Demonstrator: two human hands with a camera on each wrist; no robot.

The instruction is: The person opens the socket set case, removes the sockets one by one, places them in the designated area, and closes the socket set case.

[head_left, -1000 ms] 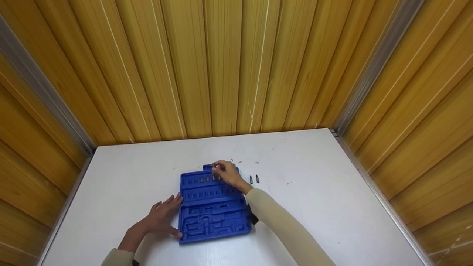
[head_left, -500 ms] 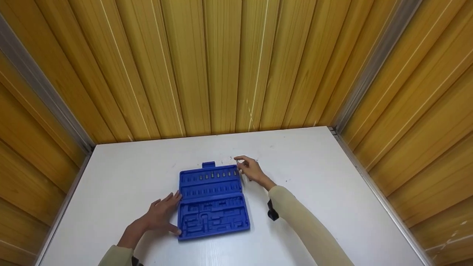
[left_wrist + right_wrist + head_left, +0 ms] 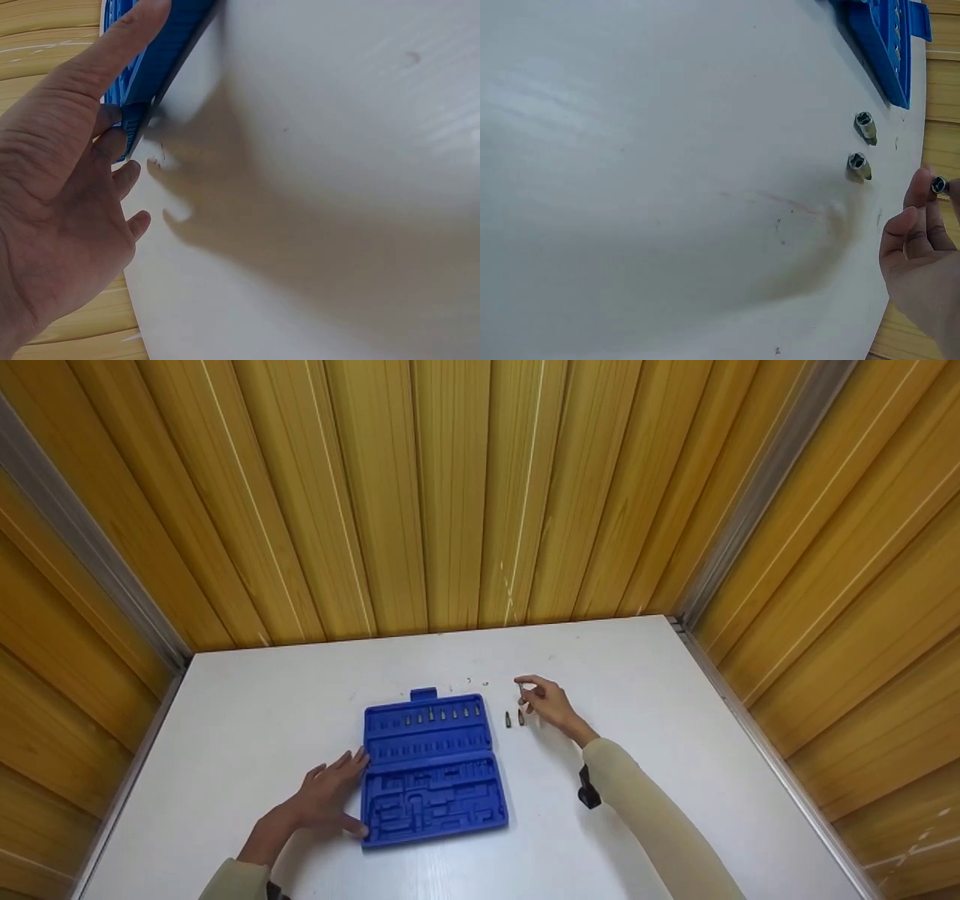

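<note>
Pinching 1 socket, the right hand hovers near 2 loose sockets; the left hand, spread, touches the case.

Shiny metal sockets, plastic case

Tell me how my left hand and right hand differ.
Your left hand has its fingers spread; your right hand pinches a metal socket bit. The left hand is at the left edge of the blue case, while the right hand hovers above the table. Both are bare.
</note>
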